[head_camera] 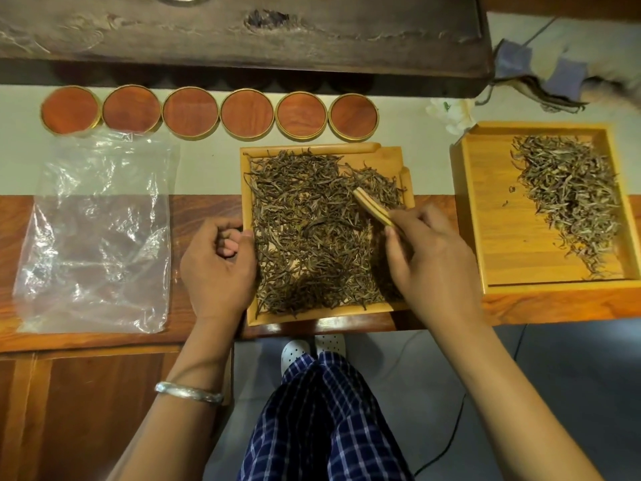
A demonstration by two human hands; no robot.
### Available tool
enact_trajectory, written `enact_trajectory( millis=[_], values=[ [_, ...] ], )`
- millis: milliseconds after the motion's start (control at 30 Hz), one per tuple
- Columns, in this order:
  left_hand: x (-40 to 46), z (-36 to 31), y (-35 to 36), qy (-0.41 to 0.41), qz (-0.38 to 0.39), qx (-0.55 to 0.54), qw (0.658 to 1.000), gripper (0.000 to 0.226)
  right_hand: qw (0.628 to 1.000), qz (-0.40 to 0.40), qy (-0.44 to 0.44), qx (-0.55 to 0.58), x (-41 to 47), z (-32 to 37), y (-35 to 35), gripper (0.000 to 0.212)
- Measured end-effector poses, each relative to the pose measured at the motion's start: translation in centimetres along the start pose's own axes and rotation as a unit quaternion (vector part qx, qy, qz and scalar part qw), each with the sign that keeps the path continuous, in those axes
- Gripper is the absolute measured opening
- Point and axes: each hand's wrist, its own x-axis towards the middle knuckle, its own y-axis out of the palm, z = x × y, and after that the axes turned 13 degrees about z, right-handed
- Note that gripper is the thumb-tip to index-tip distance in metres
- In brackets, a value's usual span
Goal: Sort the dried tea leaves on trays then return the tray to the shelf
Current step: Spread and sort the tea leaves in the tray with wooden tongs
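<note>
A wooden tray [388, 157] in the middle of the table is covered with dark dried tea leaves [312, 230]. My right hand [430, 258] grips a bamboo tool [373, 206] whose tip rests among the leaves near the tray's right side. My left hand [216, 262] is curled against the tray's left edge, thumb touching the rim, fingers closed. A second wooden tray [492, 216] at the right holds a paler pile of tea leaves [572, 196] along its right half.
Several round red-topped tins [190, 112] stand in a row behind the trays. A clear plastic bag [97, 230] lies flat at the left. A dark wooden slab [242, 36] runs along the back. Folded cloths [541, 74] lie at the far right.
</note>
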Motion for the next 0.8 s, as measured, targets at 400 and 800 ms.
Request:
enact_trajectory(
  millis=[400, 800],
  values=[
    [0.0, -0.1, 0.1, -0.001, -0.002, -0.008, 1.000, 0.008, 0.999, 0.035, 0.027, 0.006, -3.3, -1.1, -0.3, 0.023],
    [0.0, 0.3, 0.1, 0.006, -0.010, -0.008, 1.000, 0.010, 0.999, 0.044, 0.021, 0.005, -2.9, 0.0, 0.4, 0.023]
  ],
)
